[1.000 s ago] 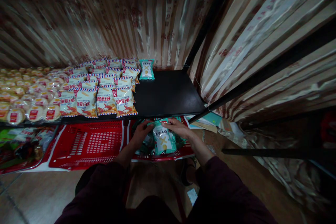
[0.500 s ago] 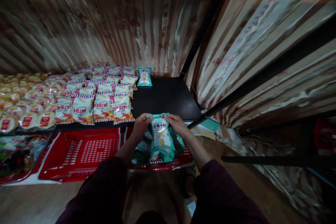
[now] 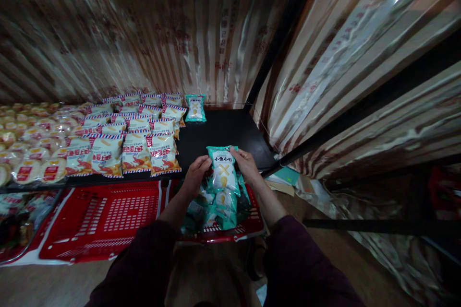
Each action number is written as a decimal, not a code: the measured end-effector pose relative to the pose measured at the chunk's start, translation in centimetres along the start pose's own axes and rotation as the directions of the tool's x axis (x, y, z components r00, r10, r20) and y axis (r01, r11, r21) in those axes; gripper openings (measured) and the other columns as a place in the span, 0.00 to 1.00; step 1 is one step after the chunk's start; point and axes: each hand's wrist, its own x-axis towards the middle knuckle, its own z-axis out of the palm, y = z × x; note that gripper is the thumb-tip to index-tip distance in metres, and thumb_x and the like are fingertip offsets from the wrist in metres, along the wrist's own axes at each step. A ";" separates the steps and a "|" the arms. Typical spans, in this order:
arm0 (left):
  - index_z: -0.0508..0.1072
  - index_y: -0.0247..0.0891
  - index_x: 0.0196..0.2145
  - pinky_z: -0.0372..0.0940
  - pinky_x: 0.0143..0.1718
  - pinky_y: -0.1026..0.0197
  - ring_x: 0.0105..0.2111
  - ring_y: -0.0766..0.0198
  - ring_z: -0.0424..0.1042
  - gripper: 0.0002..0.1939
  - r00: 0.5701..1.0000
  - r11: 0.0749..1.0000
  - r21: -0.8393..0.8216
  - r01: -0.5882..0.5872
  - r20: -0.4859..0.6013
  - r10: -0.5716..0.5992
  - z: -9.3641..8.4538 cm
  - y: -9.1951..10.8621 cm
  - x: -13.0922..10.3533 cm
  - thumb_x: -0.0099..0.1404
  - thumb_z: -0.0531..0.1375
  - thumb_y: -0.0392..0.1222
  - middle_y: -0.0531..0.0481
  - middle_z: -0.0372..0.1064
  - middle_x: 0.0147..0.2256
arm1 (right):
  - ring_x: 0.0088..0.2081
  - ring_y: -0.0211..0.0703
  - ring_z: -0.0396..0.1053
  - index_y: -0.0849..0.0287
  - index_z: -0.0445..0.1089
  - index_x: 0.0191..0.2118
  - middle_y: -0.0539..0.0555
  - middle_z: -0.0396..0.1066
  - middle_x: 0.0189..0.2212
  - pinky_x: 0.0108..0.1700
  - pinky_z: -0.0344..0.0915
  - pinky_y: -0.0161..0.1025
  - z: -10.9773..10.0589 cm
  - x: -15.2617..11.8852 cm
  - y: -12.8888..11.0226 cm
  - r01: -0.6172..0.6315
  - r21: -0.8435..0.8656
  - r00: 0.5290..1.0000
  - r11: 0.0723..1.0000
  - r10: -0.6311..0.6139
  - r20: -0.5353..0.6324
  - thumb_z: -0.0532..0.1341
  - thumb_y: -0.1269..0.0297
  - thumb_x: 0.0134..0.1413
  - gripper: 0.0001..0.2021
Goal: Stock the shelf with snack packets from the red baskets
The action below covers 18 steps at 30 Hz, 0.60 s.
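A green snack bag is held at the near edge of the shelf, its top overlapping that edge in the view. By the right hand the bag's upper right corner is pinched between thumb and fingers. The left hand is placed at the bag's upper left side with its fingers curled; whether its grip is closed on the wrapper cannot be told.

The bag's long axis is pointed roughly square to the shelf's near edge, with the top end turned toward the shelf and the printed front facing up. The bag is set between the two hands, to the left of the right grip, and the right hand is plainly the one in contact.

Below the shelf's near edge, more green bags are heaped in a red basket. At the shelf's far edge a lone green bag is propped, straight ahead and slightly left of the held one. Along the shelf's left part, white bags are lined up in rows.
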 end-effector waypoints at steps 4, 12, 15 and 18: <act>0.70 0.36 0.48 0.64 0.37 0.62 0.40 0.59 0.71 0.28 0.999 0.999 -0.036 0.004 0.048 -0.002 0.3 0.2 -0.7 0.53 0.63 0.53 0.46 0.73 0.40 | 0.23 0.35 0.61 0.61 0.74 0.26 0.46 0.67 0.19 0.28 0.58 0.33 0.4 0.6 0.0 0.024 0.012 0.994 1.000 -0.022 -0.103 0.64 0.41 0.40 0.23; 0.75 0.34 0.38 0.64 0.38 0.61 0.37 0.59 0.71 0.22 0.996 0.997 -0.065 -0.044 0.074 0.049 0.7 0.2 -1.0 0.54 0.61 0.56 0.47 0.73 0.34 | 0.22 0.36 0.60 0.62 0.74 0.26 0.47 0.67 0.18 0.26 0.56 0.33 1.4 0.7 0.0 0.034 -0.033 0.984 0.999 -0.039 -0.171 0.63 0.39 0.39 0.25; 0.75 0.34 0.36 0.64 0.36 0.63 0.35 0.60 0.70 0.22 0.998 0.999 -0.032 -0.042 0.051 0.044 0.5 0.0 -1.1 0.53 0.62 0.55 0.49 0.73 0.32 | 0.22 0.36 0.60 0.62 0.72 0.24 0.47 0.66 0.18 0.26 0.57 0.33 1.7 0.6 -0.3 0.023 -0.056 0.982 0.998 -0.033 -0.185 0.62 0.38 0.40 0.26; 0.74 0.34 0.37 0.65 0.36 0.63 0.35 0.60 0.70 0.22 0.998 0.998 0.010 -0.065 0.006 0.065 0.1 -0.2 -0.7 0.54 0.61 0.56 0.49 0.73 0.32 | 0.26 0.39 0.65 0.61 0.73 0.29 0.48 0.70 0.23 0.31 0.62 0.34 2.1 0.1 -0.7 0.041 -0.039 0.991 0.998 -0.045 -0.126 0.59 0.38 0.45 0.26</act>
